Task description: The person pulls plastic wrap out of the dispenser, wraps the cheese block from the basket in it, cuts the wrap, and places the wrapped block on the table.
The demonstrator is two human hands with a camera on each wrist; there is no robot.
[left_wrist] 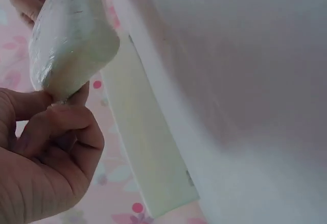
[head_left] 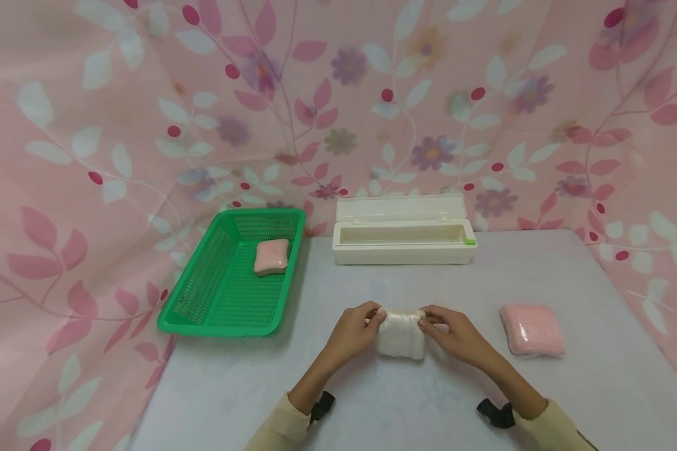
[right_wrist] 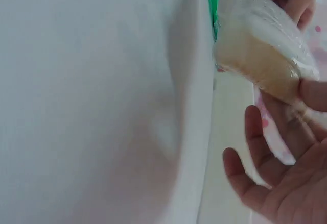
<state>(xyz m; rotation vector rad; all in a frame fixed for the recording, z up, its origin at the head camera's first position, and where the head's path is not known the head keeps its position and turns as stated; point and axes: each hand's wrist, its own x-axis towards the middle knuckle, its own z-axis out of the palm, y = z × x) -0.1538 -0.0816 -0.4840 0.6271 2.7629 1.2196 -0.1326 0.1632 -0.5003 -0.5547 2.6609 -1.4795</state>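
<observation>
Both hands pinch a white, plastic-wrapped, pillow-shaped packet [head_left: 401,336] by its two upper corners, in front of the body. My left hand [head_left: 355,330] has thumb and fingers on its left corner; in the left wrist view the left hand [left_wrist: 51,152] grips the wrap's pointed end. On the other corner, my right hand [head_left: 454,334] pinches with thumb and forefinger. The right wrist view shows the right hand [right_wrist: 286,157] with its lower fingers spread away from the packet [right_wrist: 260,45]. The packet is held up off the white table in both wrist views.
A green plastic basket [head_left: 284,313] stands at the left with a pink wrapped packet [head_left: 272,257] inside. Behind the hands is a long white box [head_left: 404,255], its lid [head_left: 400,208] raised. Another pink packet [head_left: 533,330] lies to the right. A floral curtain [head_left: 338,125] hangs behind the table.
</observation>
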